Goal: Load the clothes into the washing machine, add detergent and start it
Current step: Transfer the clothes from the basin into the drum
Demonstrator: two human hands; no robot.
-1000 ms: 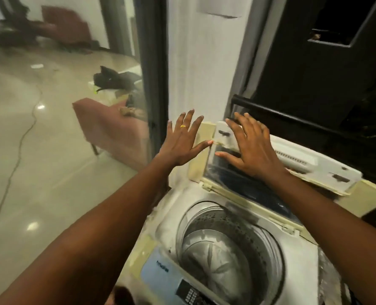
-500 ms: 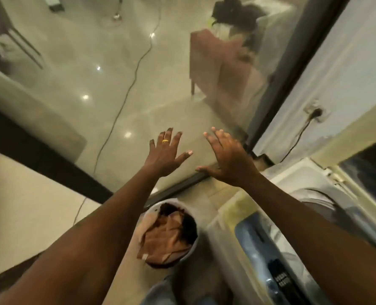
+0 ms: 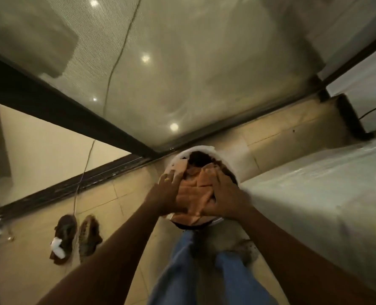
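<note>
Two brown sandals (image 3: 88, 233) lie on the tiled floor (image 3: 35, 256) near a glass door (image 3: 182, 73).

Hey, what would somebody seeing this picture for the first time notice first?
Dead centre, the left hand and right hand lie on a heap of orange-brown clothes in a white bucket on the tiled floor. To the lower left sits a pair of brown sandals, and the washing machine shows its pale side along the right edge.
</note>
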